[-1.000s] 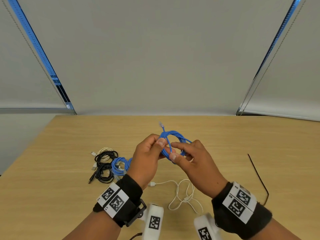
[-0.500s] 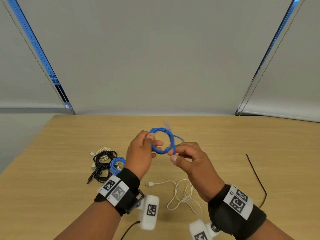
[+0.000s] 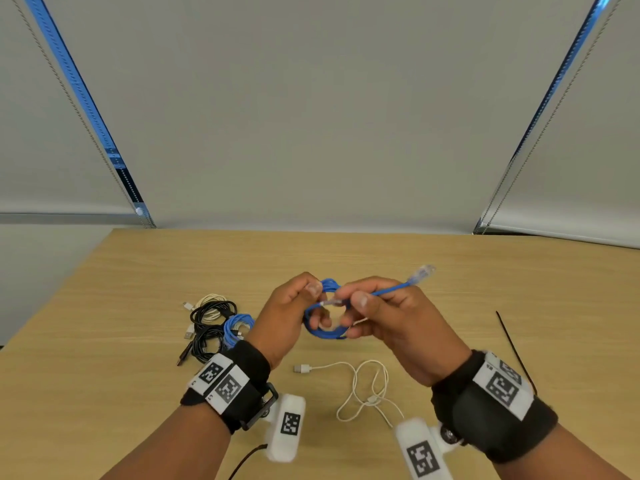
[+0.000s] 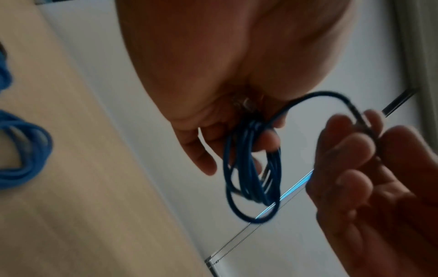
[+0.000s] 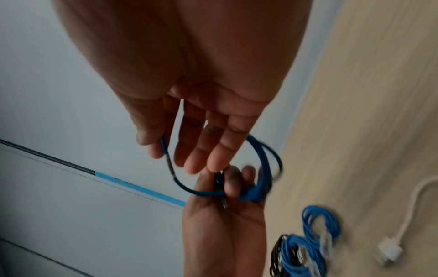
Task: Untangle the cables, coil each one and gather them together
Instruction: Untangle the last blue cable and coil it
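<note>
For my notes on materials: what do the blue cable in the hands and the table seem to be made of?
Blue cable: probably a smooth plastic jacket, slightly shiny, bending easily into loops; its plug looks like clear plastic. Table: pale wood-grain surface with a matte finish, perhaps laminate; the pictures cannot settle that.

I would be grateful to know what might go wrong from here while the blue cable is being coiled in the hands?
1. The left hand pinches the blue coil at one spot only; if that grip loosens, the loops may spring apart.
2. The free end with its clear plug, held by the right hand, could slip before it is tucked.
</note>
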Demonstrator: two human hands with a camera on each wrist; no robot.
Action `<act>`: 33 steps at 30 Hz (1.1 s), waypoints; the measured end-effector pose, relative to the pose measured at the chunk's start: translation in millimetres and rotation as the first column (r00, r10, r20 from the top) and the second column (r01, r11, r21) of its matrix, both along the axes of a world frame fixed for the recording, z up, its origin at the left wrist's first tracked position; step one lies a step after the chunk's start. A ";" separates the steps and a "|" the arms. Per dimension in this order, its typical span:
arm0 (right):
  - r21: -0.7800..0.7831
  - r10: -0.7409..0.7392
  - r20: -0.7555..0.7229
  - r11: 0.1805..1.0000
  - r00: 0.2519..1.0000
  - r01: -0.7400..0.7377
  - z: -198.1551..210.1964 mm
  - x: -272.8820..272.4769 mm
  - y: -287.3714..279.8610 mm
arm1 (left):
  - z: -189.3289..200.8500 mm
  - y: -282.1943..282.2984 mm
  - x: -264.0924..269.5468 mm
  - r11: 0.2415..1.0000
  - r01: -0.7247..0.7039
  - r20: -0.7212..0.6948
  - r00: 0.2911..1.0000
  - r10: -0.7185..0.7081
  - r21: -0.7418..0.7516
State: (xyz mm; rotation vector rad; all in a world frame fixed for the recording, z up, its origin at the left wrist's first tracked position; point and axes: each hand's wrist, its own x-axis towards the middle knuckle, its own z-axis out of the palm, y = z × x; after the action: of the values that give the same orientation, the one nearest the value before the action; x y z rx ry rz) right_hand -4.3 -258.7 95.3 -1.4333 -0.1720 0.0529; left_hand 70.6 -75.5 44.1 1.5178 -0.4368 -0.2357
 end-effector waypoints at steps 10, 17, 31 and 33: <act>0.286 -0.124 -0.131 0.945 0.984 0.157 6.5 21.6 -43.5 | -6.8 9.2 -6.1 0.991 0.104 -0.253 0.960 -0.122 -0.085; 0.515 -0.029 -0.225 0.845 0.974 0.144 -9.4 17.7 -59.8 | -3.1 8.6 -3.4 0.975 0.222 -0.181 0.959 -0.216 0.015; -0.409 -0.237 -0.015 0.888 0.971 0.210 -25.3 19.2 -36.3 | 7.4 6.3 0.3 0.949 0.272 -0.363 0.878 -0.313 -0.161; -0.253 -0.263 -0.065 0.938 0.963 0.239 -29.4 19.6 -26.0 | 6.8 -0.5 -4.8 0.948 0.275 -0.335 0.888 -0.315 -0.162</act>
State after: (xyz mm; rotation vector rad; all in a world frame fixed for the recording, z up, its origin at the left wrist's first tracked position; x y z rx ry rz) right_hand 15.3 -284.7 65.9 -1.6841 0.1041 -0.0676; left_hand 65.8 -76.0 50.9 1.2602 -0.3801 -0.7072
